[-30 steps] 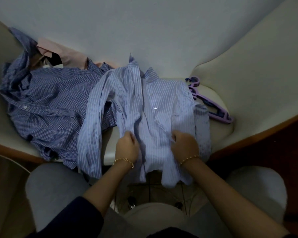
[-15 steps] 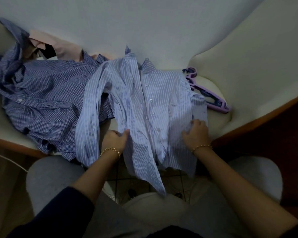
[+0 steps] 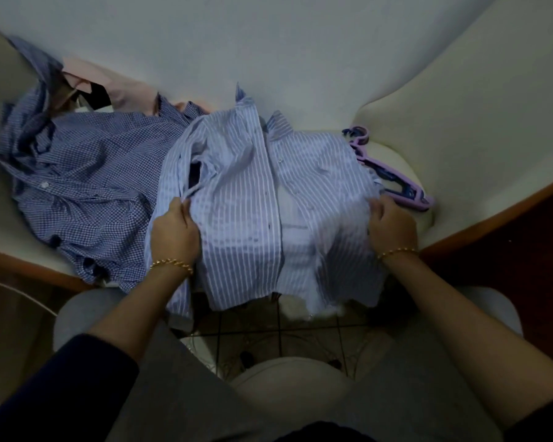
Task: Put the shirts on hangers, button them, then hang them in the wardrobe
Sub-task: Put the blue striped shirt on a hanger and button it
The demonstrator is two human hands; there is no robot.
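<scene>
The left hand (image 3: 173,231) and right hand (image 3: 391,224) each grip a side of the striped shirt (image 3: 253,193) at centre frame, whose overhanging hem could drag it off the seat (image 3: 409,161).

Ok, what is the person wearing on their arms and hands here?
No gloves. The left hand has a gold chain bracelet at its wrist, and the right hand a thinner gold bracelet. A dark navy sleeve ends above the left forearm; both forearms are uncovered.
</scene>
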